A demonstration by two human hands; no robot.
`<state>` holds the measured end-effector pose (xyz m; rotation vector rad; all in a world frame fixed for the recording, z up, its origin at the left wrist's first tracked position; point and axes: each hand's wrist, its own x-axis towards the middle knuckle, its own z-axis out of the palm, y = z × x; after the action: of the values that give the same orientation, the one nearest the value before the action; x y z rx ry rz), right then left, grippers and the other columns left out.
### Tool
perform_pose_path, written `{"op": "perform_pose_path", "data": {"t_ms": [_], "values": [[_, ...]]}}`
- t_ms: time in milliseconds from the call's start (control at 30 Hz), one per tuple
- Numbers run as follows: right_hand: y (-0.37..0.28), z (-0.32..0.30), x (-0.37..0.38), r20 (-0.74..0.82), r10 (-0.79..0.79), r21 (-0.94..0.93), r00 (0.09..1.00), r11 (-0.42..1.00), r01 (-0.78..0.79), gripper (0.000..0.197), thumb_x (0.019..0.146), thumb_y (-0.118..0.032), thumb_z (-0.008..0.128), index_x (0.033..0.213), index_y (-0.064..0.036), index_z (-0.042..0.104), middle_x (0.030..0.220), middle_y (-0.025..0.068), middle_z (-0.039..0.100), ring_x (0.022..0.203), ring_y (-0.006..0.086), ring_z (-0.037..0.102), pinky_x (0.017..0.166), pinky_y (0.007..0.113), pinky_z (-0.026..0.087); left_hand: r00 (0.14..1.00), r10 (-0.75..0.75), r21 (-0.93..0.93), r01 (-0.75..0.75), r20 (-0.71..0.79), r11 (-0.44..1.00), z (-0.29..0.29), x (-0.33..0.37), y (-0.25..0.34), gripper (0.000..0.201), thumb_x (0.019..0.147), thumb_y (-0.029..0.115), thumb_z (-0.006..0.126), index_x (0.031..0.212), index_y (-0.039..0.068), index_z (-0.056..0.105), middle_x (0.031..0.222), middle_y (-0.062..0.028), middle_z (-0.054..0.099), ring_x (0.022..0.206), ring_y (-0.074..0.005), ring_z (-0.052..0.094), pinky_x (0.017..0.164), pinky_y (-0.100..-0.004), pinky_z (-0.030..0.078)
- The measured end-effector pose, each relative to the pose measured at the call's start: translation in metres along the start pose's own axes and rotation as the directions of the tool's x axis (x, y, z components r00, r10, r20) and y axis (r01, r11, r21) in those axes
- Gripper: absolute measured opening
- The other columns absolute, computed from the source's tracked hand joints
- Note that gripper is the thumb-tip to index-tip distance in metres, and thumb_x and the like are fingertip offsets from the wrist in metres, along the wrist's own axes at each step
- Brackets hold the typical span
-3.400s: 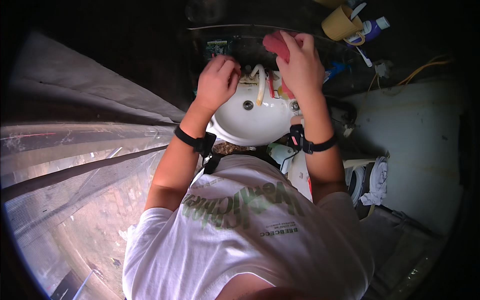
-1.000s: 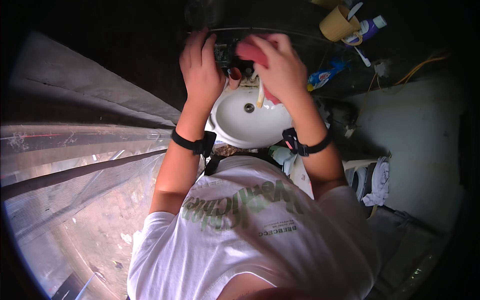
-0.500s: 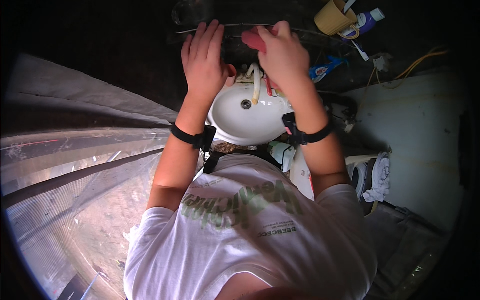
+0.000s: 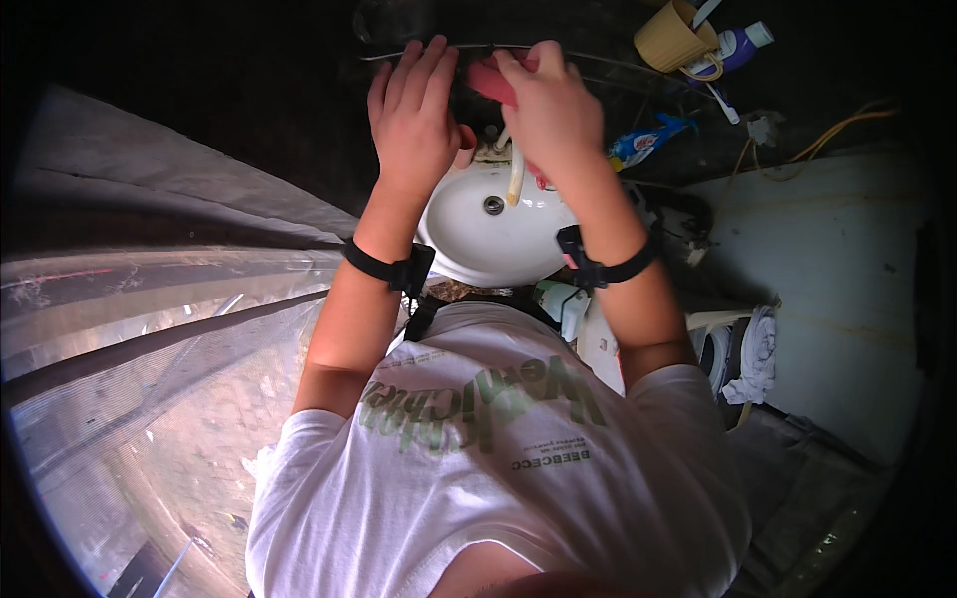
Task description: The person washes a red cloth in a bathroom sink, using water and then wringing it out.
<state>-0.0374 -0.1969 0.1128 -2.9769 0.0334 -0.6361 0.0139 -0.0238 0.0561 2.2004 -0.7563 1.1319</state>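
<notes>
Holding the red cloth [image 4: 488,82] beyond the basin [image 4: 478,244], my right hand [image 4: 553,115] is curled round it; left hand [image 4: 414,120] fingers extended, palm unseen. I judge wiping underway; next stroke needs even pressure.

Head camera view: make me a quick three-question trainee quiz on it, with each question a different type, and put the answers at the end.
1. Fill the gap: the soft red cloth is in the person's ____ hand.
2. True or false: in the picture, the tan mug with a handle lies to the right of the glossy white oval basin.
3. Multiple choice: how are the fingers of the left hand posed?
a) curled into a fist
b) extended
c) wrapped around the mug

Key:
1. right, the right hand
2. True
3. b
</notes>
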Motion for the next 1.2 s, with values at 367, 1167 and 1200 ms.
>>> {"op": "perform_pose_path", "data": {"t_ms": [367,1167,1200], "values": [[0.010,-0.005,-0.001,0.004,-0.048,0.052,0.999,0.998,0.048,0.053,0.085,-0.016,0.077,0.137,-0.0255,0.070,0.124,0.0065,0.059,0.105,0.0318,0.068,0.083,0.046,0.063,0.999,0.032,-0.127,-0.029,0.015,0.991,-0.006,-0.001,-0.015,0.076,0.076,-0.013,0.055,0.151,-0.001,0.049,0.148,-0.0099,0.066,0.137,-0.0346,0.060,0.114,-0.0483,0.043],[-0.067,0.011,0.007,0.060,0.030,0.153,0.998,0.988,-0.039,0.051,0.085,-0.016,0.073,0.135,-0.0200,0.066,0.127,0.0137,0.058,0.102,0.0401,0.070,0.078,0.051,0.063,1.000,0.016,-0.181,-0.018,-0.011,0.983,-0.017,-0.004,-0.030,0.071,0.084,-0.012,0.056,0.153,-0.010,0.038,0.139,-0.0134,0.072,0.124,-0.0395,0.067,0.109,-0.0469,0.046],[-0.059,0.008,0.006,0.079,0.047,0.122,0.996,0.991,-0.057,0.050,0.086,-0.015,0.072,0.136,-0.0185,0.066,0.126,0.0148,0.058,0.103,0.0404,0.070,0.078,0.051,0.064,0.999,0.022,-0.180,-0.027,-0.026,0.983,-0.018,-0.006,-0.028,0.068,0.085,-0.012,0.057,0.152,-0.010,0.040,0.139,-0.0146,0.072,0.124,-0.0405,0.067,0.109,-0.0475,0.048]]}}
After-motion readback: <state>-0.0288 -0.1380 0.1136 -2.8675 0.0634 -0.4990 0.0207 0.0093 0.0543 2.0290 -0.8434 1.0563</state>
